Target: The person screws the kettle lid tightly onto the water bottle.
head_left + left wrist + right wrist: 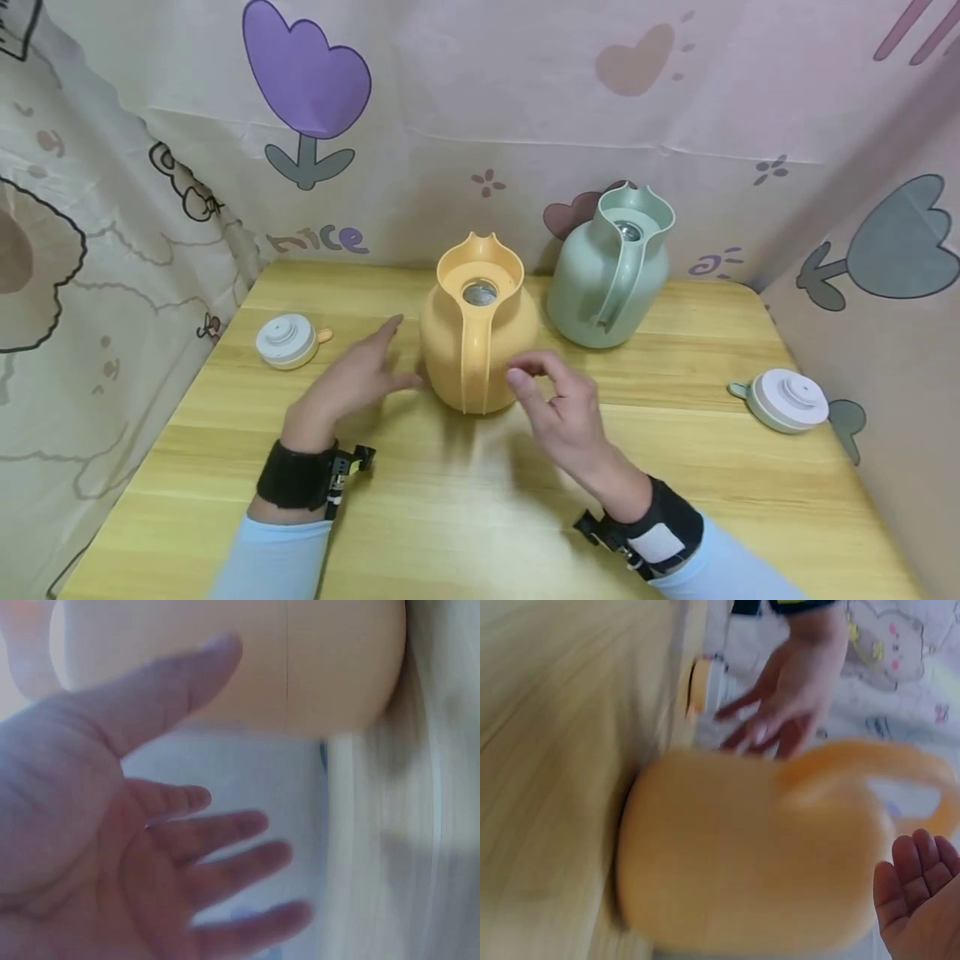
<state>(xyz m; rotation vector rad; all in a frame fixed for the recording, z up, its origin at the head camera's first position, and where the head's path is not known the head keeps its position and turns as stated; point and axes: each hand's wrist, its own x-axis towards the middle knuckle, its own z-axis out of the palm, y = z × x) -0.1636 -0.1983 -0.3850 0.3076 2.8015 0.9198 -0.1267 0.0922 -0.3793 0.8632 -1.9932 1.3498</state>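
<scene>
A yellow thermos jug (480, 333) stands upright on the wooden table without its lid, its spout pointing away and its handle (870, 761) toward me. My left hand (351, 377) is just left of the jug, fingers spread and thumb extended toward its side. In the left wrist view, the palm (67, 817) faces the camera with nothing in it. My right hand (564, 408) is at the jug's lower right side, fingers slightly bent and nothing held. Its fingers (919, 874) show close to the jug in the right wrist view.
A green thermos jug (592, 287), also lidless, stands behind to the right. One white-and-yellow lid (287, 340) lies at the left; a white-and-green lid (789, 400) lies near the right edge. A printed curtain (450, 125) hangs along the table's back and sides.
</scene>
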